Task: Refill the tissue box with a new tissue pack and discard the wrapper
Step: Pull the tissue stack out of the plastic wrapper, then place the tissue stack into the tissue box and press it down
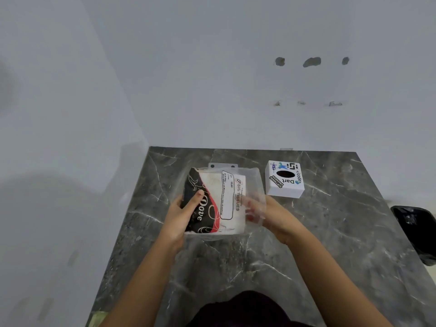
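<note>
Tissue pack [215, 204] is sitting in both hands above the marble counter [330, 244], near the middle of that surface. Its clear plastic wrapper [256, 185] is carrying a black and red printed panel on the left side and a white label with dark lettering on the right side. The white tissue stack is showing through the film. Loose, empty film is extending past the stack on the right side and along the near edge of the pack.

Left hand [180, 217] is gripping the left edge of the tissue pack. The thumb is lying on top of the black panel, and the remaining fingers are curling under the pack, so their spread cannot be determined. Right hand [271, 214] is holding the right side of the tissue pack. Its fingers [251, 210] are showing through the clear film and are lying close together against it; whether they are inside the wrapper or behind it cannot be determined.

Tissue box [284, 179] is standing on the counter to the right of the tissue pack and slightly farther from the person, apart from it. This box is white, with 1 dark oval opening in its top face and printed stickers around that opening.

Grey metal bracket [223, 165] with 2 holes is showing just beyond the far edge of the tissue pack, at the counter surface. Black bin bag [416, 232] is sitting well to the right of the tissue pack, past the right edge of the counter. Pale wall [212, 79] is rising behind the counter, beyond the tissue pack.
</note>
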